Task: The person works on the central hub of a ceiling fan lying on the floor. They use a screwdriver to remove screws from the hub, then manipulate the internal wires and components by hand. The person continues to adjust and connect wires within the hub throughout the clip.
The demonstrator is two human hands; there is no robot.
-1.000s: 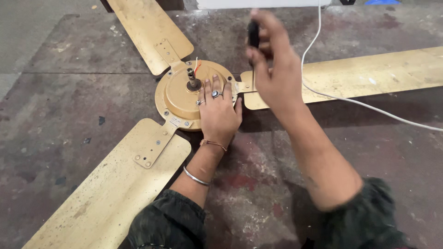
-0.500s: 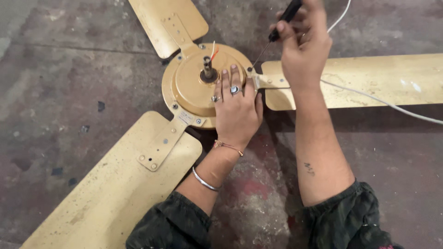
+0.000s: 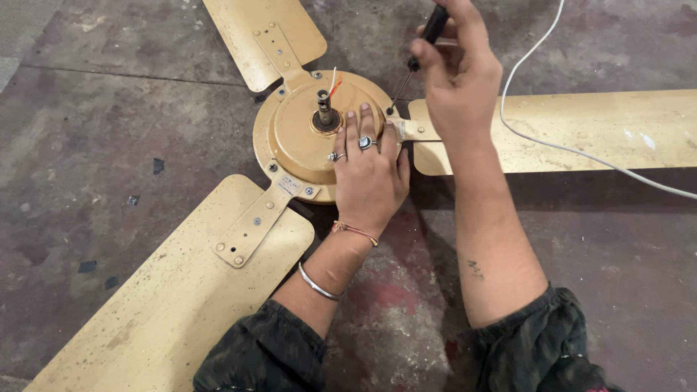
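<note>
A tan ceiling fan lies on the stained floor, its round motor housing (image 3: 294, 138) facing up with a short shaft and loose wires at the centre. My left hand (image 3: 369, 170) presses flat on the housing's right side, fingers spread, rings on two fingers. My right hand (image 3: 459, 76) grips a black-handled screwdriver (image 3: 425, 40) from above. Its thin shaft slants down to a screw at the housing's rim, where the right blade (image 3: 566, 131) bolts on.
Two more blades reach out: one to the upper left (image 3: 258, 36), one to the lower left (image 3: 167, 305). A white cable (image 3: 537, 138) curves across the right blade. The floor is rough concrete with dark and reddish stains.
My right hand has come down from the raised position, bringing the screwdriver tip onto the screw at the housing's rim. My left hand stays pressed on the housing.
</note>
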